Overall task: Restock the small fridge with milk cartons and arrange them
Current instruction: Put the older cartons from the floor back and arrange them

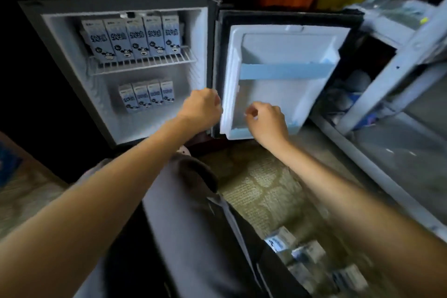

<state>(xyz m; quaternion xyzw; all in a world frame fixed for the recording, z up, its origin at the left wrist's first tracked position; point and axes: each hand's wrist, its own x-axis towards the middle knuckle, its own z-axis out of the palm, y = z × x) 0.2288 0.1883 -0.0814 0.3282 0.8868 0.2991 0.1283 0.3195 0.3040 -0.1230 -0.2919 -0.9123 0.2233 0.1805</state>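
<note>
My left hand [202, 106] and right hand [266, 121] are both curled, fingers pressed together, holding nothing I can see. The spare milk cartons [307, 256] lie on the floor at five o'clock, nearer my right. Fridge [72, 55]: five cartons on the wire shelf [142, 65], four below; door bins [285, 71] bare.

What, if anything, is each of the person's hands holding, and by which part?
No carton is held. The left hand is a closed fist near the open fridge door's hinge edge. The right hand is curled at the door's lower shelf; any grip cannot be told.
</note>
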